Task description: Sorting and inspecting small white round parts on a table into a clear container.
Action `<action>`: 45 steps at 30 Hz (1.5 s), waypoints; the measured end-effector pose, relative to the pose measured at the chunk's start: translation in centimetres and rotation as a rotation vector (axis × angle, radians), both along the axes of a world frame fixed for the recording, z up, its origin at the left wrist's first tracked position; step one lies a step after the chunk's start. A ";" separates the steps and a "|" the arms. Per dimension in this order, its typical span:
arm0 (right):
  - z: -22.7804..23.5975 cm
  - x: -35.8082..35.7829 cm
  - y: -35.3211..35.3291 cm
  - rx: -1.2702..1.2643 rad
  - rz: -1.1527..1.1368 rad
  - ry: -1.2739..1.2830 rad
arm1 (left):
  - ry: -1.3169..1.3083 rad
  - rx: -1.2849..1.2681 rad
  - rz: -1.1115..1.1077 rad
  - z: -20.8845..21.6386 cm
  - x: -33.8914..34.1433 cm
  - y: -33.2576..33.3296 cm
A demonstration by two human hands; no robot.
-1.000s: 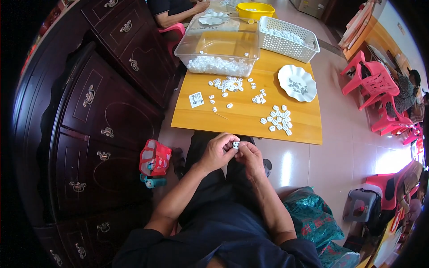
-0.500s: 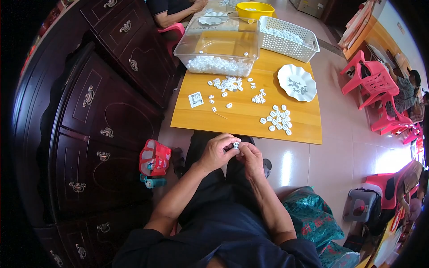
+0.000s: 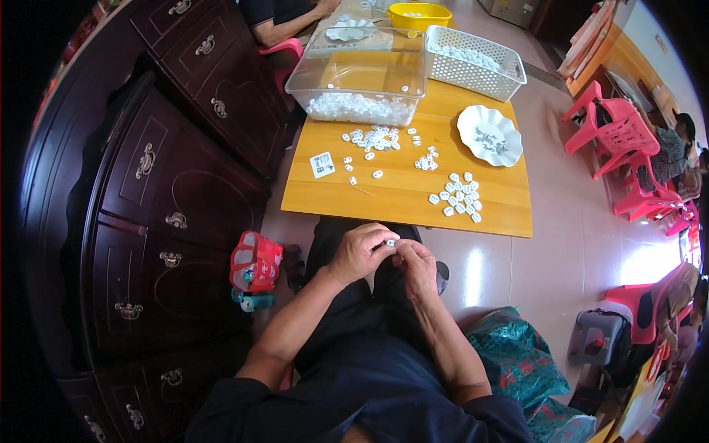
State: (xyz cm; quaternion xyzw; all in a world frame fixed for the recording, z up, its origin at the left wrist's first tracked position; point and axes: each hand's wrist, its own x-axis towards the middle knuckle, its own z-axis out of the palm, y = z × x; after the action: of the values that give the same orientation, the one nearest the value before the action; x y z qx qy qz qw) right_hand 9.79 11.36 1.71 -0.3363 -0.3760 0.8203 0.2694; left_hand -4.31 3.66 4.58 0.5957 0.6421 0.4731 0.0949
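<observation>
- Hands meet over the person's lap, just short of the near edge of the desk [image 3: 487,210]: the left hand [image 3: 360,251] and the right hand [image 3: 417,264] are curled toward each other with fingertips touching.
- Between those fingertips sits a small white piece [image 3: 390,242], pinched from both sides; the left hand's fingers are bent over it from the left, the right hand's thumb and forefinger press it from the right.
- Ahead on the wooden desk lie loose white pieces in clusters: one group [image 3: 458,198] near the right front, a second group [image 3: 373,137] farther back near the middle, and a few strays between them.
- A small printed card [image 3: 323,164] lies flat at the left side of the desk.
- A clear plastic tub [image 3: 362,81] at the back holds a layer of white pieces; a white mesh basket [image 3: 476,63] stands just beside it on the right.
- A white scalloped plate [image 3: 489,135] rests at the right of the desk.
- A dark wooden cabinet [image 3: 170,207] runs along the left, with a red bag [image 3: 255,261] on the floor beside the person's leg.
</observation>
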 end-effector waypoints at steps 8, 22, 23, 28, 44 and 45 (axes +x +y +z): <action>-0.3 -0.1 0.2 0.113 -0.039 -0.035 | -0.085 0.020 0.012 0.4 0.6 0.3; -1.9 0.1 0.2 0.079 0.182 -0.128 | 0.055 -0.062 0.193 -1.9 -1.4 6.2; -2.4 0.1 0.0 0.079 0.208 -0.122 | 0.074 -0.055 0.206 -1.9 -1.2 7.2; -5.2 0.2 -0.3 0.200 0.187 -0.084 | 0.084 -0.144 0.104 -1.1 -0.8 9.7; -6.2 0.6 -0.3 1.025 0.061 -0.398 | 0.617 -0.427 0.435 -0.3 -7.7 12.5; -6.2 0.6 -0.3 1.027 0.051 -0.384 | 0.617 -0.428 0.436 -0.4 -7.7 12.4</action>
State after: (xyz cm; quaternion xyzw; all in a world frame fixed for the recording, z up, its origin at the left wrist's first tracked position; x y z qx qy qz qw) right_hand 10.39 11.04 -4.52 -0.2959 -0.7785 0.4615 0.3055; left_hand -11.97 16.11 4.20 0.5267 0.8347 0.1381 -0.0822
